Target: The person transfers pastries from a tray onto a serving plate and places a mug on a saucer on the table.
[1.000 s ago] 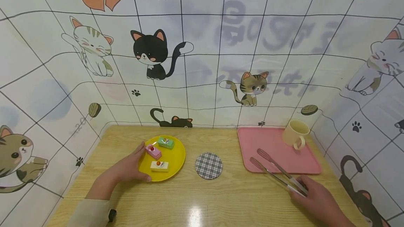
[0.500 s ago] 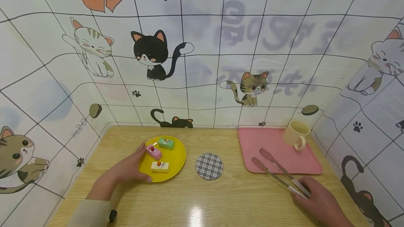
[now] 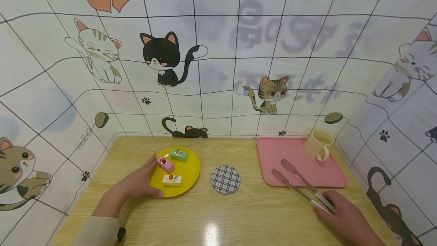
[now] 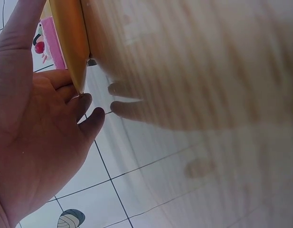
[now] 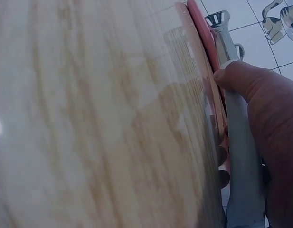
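Observation:
On the left in the head view, my left hand holds the rim of a yellow plate, thumb along the near side and fingers farther back. Its fingertips curl at the plate edge in the left wrist view. The plate bears small toy cakes: a pink cake, a green cake and a cream cake. My right hand grips the handle end of metal tongs. The tongs' two arms are spread, with their tips over the pink tray.
A cream mug stands at the tray's back right corner. Between plate and tray lies a round checked coaster. A cat-printed sheet walls in the wooden table at the back and sides.
The tongs' tips shifted very slightly to the right earlier on. Both hands keep their places on the plate and the tongs; the head view moves a little.

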The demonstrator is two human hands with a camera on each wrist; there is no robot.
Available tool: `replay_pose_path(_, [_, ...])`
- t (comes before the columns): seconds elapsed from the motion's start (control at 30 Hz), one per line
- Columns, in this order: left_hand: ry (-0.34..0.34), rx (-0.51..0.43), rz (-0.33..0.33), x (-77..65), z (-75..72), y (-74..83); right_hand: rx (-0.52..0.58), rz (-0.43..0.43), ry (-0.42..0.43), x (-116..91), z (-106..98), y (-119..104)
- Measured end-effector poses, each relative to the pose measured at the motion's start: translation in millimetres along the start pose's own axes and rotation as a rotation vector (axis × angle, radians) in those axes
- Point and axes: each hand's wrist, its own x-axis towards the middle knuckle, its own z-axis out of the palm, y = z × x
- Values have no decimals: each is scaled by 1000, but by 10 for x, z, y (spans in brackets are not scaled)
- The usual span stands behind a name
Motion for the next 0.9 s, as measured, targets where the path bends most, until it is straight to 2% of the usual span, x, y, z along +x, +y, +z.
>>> replay_pose_path(0.47, [-4, 3, 0, 18, -2, -29, -10, 0, 8, -7, -28, -36])
replay_pose_path(0.63, [-3, 0, 1, 19, -6, -25, 17, 10, 16, -18, -24, -30])
replay_pose_path(0.73, [-2, 2, 1, 20, -1, -26, 65, 0, 61, -28, -18, -25])
replay_pose_path(0.9, [2, 6, 8, 18, 6, -34, 122, -43, 210, 22, -52, -47])
